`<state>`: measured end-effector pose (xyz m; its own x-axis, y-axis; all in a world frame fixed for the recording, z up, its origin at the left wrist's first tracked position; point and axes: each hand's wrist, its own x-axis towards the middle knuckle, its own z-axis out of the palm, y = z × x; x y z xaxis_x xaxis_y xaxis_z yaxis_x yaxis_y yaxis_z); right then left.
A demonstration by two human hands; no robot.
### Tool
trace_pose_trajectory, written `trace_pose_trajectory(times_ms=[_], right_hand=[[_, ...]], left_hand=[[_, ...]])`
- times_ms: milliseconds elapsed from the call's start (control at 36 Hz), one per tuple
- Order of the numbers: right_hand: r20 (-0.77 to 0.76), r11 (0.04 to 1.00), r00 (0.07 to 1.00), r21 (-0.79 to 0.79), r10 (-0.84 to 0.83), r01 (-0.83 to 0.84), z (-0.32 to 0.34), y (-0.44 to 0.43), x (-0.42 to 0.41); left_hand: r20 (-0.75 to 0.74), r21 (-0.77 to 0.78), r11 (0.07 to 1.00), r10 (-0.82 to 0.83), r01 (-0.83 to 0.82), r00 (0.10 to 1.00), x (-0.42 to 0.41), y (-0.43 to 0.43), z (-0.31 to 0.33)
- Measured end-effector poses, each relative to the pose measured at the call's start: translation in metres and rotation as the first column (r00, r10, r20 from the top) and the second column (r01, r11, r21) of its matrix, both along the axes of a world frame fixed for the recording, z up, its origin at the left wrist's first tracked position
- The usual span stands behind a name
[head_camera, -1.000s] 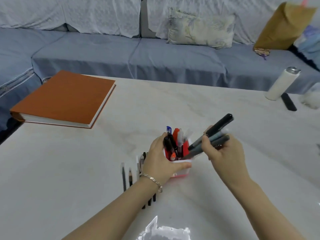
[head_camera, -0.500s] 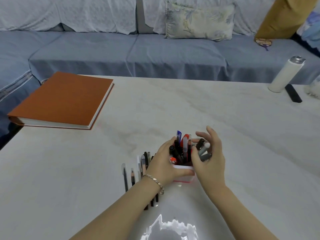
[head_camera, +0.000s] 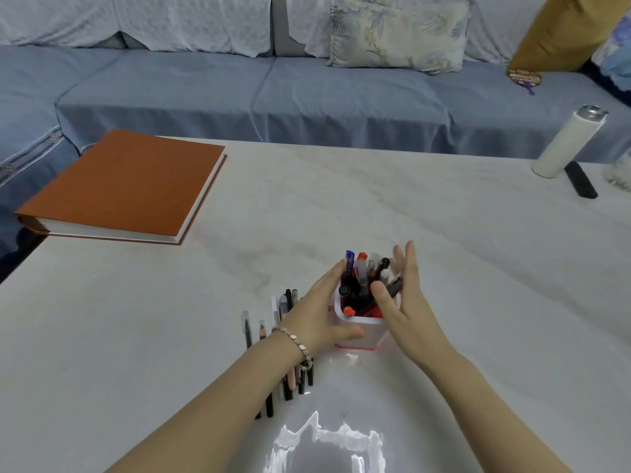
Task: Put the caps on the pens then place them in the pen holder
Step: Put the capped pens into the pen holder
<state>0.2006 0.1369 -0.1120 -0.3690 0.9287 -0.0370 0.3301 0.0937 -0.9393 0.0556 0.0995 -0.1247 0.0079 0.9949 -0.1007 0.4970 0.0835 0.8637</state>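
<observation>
Left hand (head_camera: 316, 315) grips pen holder (head_camera: 363, 331), thumb across front wall: likely steadies it against tipping. Right hand (head_camera: 406, 302) flat, fingers straight, thumb against standing pens (head_camera: 358, 278): likely settling bundle upright. Loose pens (head_camera: 248, 331) lie on table (head_camera: 478, 268) just left of holder, not yet placed.

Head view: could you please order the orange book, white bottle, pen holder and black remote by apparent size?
1. orange book
2. white bottle and pen holder: alike; holder nearer, partly hidden, so unranked
3. black remote
</observation>
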Motion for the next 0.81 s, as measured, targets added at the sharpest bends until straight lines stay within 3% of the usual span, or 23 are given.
trace_pose_trajectory(times_ms=[28,111,222,306,417,500,583,806], right_hand=[[-0.038,0.998,0.999,-0.060,0.022,-0.024,-0.001,0.000,0.003],[0.070,0.991,0.992,-0.083,0.107,-0.101,-0.014,-0.001,0.017],[0.126,0.991,0.985,-0.070,0.120,-0.112,-0.026,0.002,0.025],[0.120,0.995,0.989,-0.066,0.082,-0.074,-0.033,0.006,0.026],[0.042,0.993,0.993,0.003,0.114,-0.114,-0.013,-0.002,0.014],[-0.133,0.992,0.984,-0.035,0.116,-0.122,0.004,-0.006,0.002],[-0.206,0.995,0.975,-0.022,0.089,-0.096,0.000,-0.007,-0.001],[-0.179,0.996,0.980,-0.019,0.085,-0.089,-0.011,-0.003,0.002]], left_hand=[[-0.027,-0.034,0.999,-0.023,0.022,0.999,0.000,-0.002,0.003],[-0.235,-0.138,0.989,0.012,-0.046,0.972,-0.012,-0.014,0.002],[-0.447,-0.026,0.935,0.304,-0.352,0.841,-0.035,-0.037,-0.010],[-0.523,-0.139,0.844,0.381,-0.517,0.762,-0.045,-0.055,-0.015],[-0.507,-0.291,0.772,0.377,-0.565,0.776,-0.050,-0.063,-0.029],[-0.454,-0.304,0.762,0.412,-0.572,0.790,-0.049,-0.061,-0.035],[-0.403,-0.292,0.765,0.445,-0.573,0.800,-0.047,-0.054,-0.035],[-0.408,-0.287,0.776,0.432,-0.562,0.804,-0.048,-0.043,-0.042]])
